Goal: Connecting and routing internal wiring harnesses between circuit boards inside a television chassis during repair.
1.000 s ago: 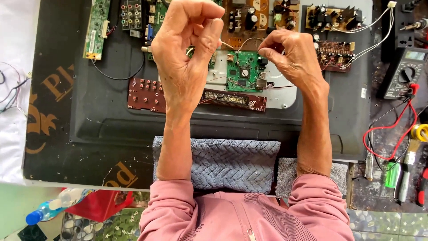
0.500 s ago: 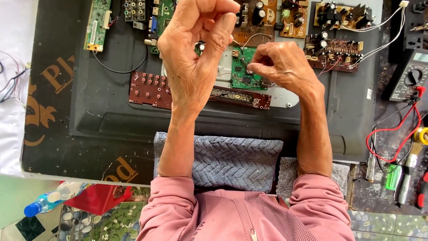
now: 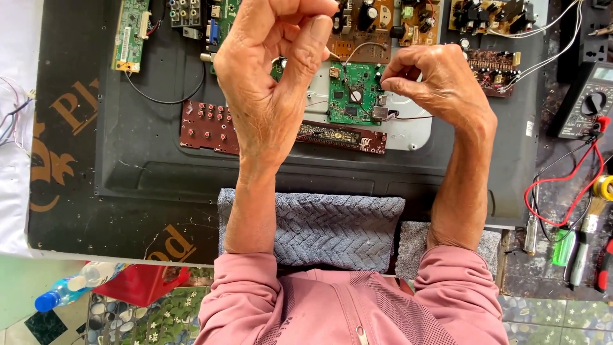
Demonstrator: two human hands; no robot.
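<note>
Both my hands are raised over an opened black television back [image 3: 159, 172] that carries several circuit boards. My left hand [image 3: 274, 83] is held high, thumb and forefinger pinched on the end of a thin wire [image 3: 361, 46]. My right hand [image 3: 440, 83] pinches a thin wire just over the right edge of a small green circuit board [image 3: 351, 96]; a reddish lead runs out from under its fingers. Below the hands lie a dark red button board [image 3: 207, 124] and a long narrow display board [image 3: 341, 134]. Both forearms rest on a grey towel [image 3: 338, 223].
More boards lie along the top edge. A multimeter [image 3: 584, 99] with a red lead [image 3: 562, 185] sits at the right, above a green tool [image 3: 564, 246] and screwdrivers. A plastic bottle [image 3: 64, 292] and a red object [image 3: 140, 281] are on the floor at lower left.
My hands have drawn a little apart. The right hand has moved right, over the green board's edge, and the left hand's pinch has risen higher in view.
</note>
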